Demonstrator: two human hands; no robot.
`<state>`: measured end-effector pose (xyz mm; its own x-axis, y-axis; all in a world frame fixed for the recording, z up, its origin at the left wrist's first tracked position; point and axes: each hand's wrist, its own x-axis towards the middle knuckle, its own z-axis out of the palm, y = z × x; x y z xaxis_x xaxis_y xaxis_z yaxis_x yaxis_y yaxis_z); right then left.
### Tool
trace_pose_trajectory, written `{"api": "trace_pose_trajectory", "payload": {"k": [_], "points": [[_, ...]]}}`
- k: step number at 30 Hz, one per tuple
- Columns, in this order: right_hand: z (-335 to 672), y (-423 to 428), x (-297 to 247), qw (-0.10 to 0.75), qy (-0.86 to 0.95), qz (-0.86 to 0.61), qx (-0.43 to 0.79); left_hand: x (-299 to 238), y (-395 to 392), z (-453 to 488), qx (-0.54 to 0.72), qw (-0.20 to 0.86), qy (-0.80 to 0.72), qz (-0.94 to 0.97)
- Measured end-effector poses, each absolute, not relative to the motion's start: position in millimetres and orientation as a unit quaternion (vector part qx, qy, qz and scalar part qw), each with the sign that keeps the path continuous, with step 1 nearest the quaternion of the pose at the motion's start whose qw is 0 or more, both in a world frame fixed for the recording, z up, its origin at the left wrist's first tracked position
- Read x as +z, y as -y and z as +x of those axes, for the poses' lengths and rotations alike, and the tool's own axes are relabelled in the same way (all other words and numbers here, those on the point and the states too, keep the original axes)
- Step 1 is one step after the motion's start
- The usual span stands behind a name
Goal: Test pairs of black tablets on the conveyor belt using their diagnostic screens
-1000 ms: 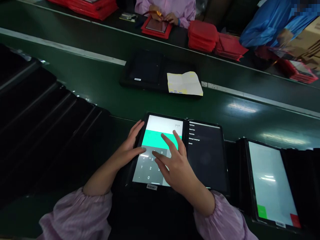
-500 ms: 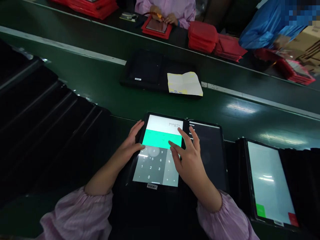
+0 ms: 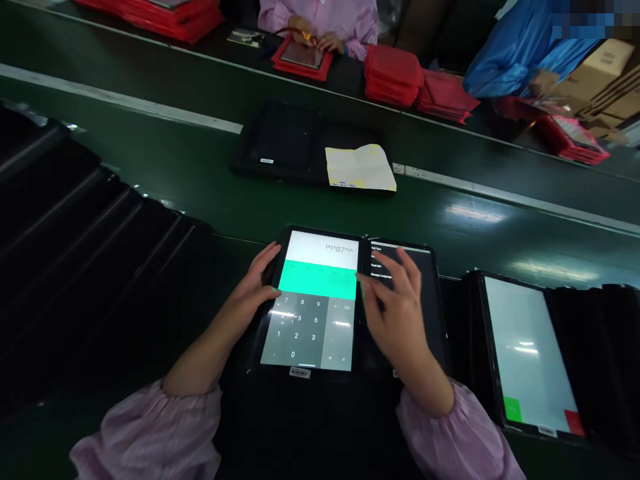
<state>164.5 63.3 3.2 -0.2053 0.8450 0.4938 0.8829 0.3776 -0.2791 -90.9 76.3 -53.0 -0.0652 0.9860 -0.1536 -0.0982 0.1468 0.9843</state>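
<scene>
A tablet [image 3: 313, 300] lies in front of me with a calculator keypad, a teal band and digits on its screen. My left hand [image 3: 255, 288] rests open on its left edge, thumb on the glass. Beside it on the right lies a dark-screen tablet [image 3: 425, 313] showing a short white menu. My right hand [image 3: 397, 313] hovers over that dark tablet with fingers spread, holding nothing. Both of my arms wear pink sleeves.
A third tablet [image 3: 527, 353] with a white screen and green and red corner squares lies at right. Black cases [image 3: 75, 220] are stacked at left. On the green belt [image 3: 165, 160] lies a black case with a yellow paper [image 3: 359, 167]. Other people handle red cases [image 3: 395, 73] across the belt.
My right hand has left the calculator keypad and moved right, over the dark tablet. More digits have appeared on the calculator display. My left hand has stayed put.
</scene>
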Motion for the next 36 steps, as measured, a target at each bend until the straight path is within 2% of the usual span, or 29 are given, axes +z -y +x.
{"api": "trace_pose_trajectory", "payload": {"k": [5, 9, 15, 22, 32, 36], "points": [[210.5, -71.2, 0.8, 0.306, 0.711, -0.63, -0.064, -51.7, -83.5, -95.7, 0.495, 0.556, -0.535, 0.399], [227.1, -69.8, -3.9, 0.288, 0.708, -0.642, -0.05, -49.8, -88.0, -89.9, 0.551, 0.538, -0.529, 0.356], [260.7, -55.9, -1.1, 0.326, 0.662, -0.675, 0.005, -49.3, -94.7, -80.6, 0.575, 0.524, -0.528, 0.34], [279.5, -29.9, -30.0, 0.341, 0.53, -0.765, 0.132, -48.3, -120.3, -72.7, 0.558, 0.485, -0.569, 0.361], [280.1, -24.9, -22.0, 0.393, 0.465, -0.753, 0.25, -50.0, -124.8, -69.5, 0.532, 0.476, -0.593, 0.372], [281.9, -24.0, -22.1, 0.403, 0.457, -0.749, 0.259, -47.6, -119.1, -70.4, 0.544, 0.461, -0.597, 0.368]]}}
